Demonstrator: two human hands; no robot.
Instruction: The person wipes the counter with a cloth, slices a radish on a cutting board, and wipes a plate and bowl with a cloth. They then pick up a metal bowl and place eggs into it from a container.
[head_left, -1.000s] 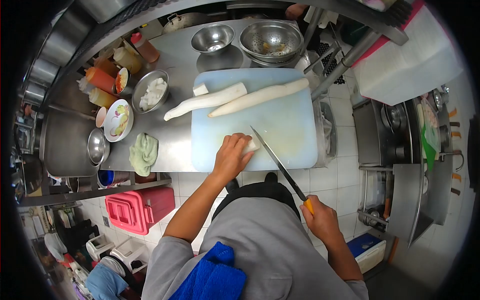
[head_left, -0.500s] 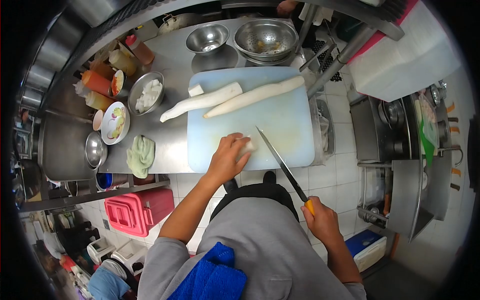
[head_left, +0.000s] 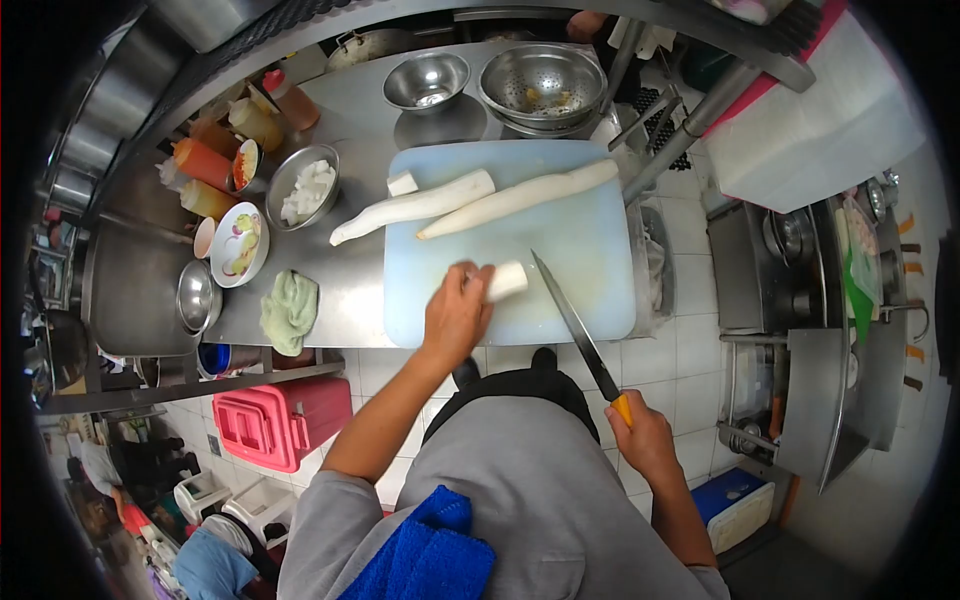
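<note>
On the pale blue cutting board [head_left: 590,310], my left hand [head_left: 458,315] has its fingers closed on a short daikon piece [head_left: 508,281]. My right hand [head_left: 645,437] grips the yellow handle of a long knife [head_left: 574,323], whose tip points to the far side over the board. The blade is just right of the daikon piece, apart from it. Two long peeled white daikon lie across the far half of the board: a left daikon [head_left: 415,207] and a right daikon [head_left: 530,197]. A small cut chunk [head_left: 402,183] sits beside them.
A metal bowl of white pieces [head_left: 308,192], a white bowl [head_left: 240,245] and a green cloth [head_left: 289,312] are to the left. Behind the board stand a metal bowl [head_left: 427,82] and a colander [head_left: 542,88]. Sauce bottles [head_left: 205,163] cluster at the far left.
The daikon piece, lower and partly under my left hand before, now shows lengthwise beside my closed fingers. The knife stays in my right hand. The whole view has shifted slightly.
</note>
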